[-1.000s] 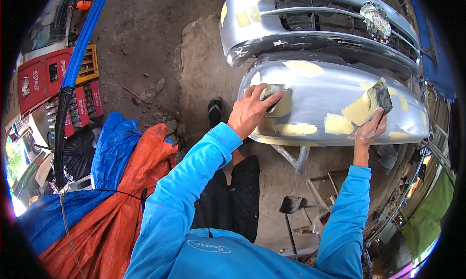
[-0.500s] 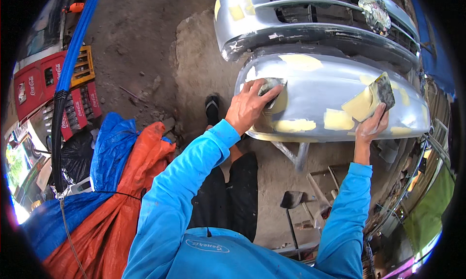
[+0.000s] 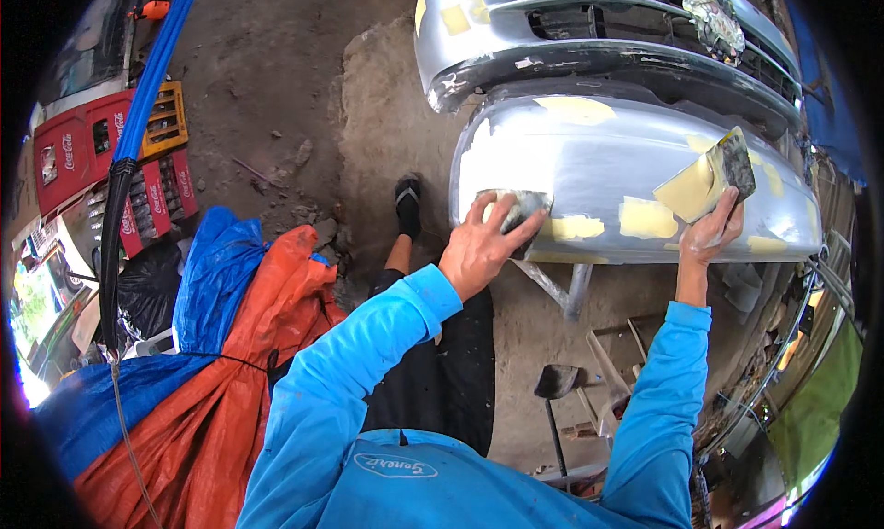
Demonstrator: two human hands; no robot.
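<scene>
My left hand (image 3: 483, 253) is closed around a flat, squarish pad smeared dark grey and pale (image 3: 522, 204). It presses the pad to the near left edge of a silver bumper (image 3: 589, 156) that bears several cream-yellow filler patches. Farther right, my right hand (image 3: 711, 230) grips a flat cream-yellow piece with a dark, speckled square end (image 3: 734, 163), tilted up over the bumper's right part. Its thumb and fingers hold the lower edge, and whitish residue marks them. The exact kind of either held piece is unclear.
Behind stands a second silver bumper (image 3: 497, 23) with grille slots. A metal stand (image 3: 575, 294) shows below the near bumper. On the ground lies a long-handled dustpan (image 3: 557, 382). Orange (image 3: 276, 299) and blue tarps (image 3: 216, 271), bottle crates (image 3: 87, 151) and a blue strap (image 3: 161, 59) fill the left.
My left hand has slid the pad toward me, from the bumper's upper left face to its near edge. My right hand stays nearly in place. The view has shifted slightly.
</scene>
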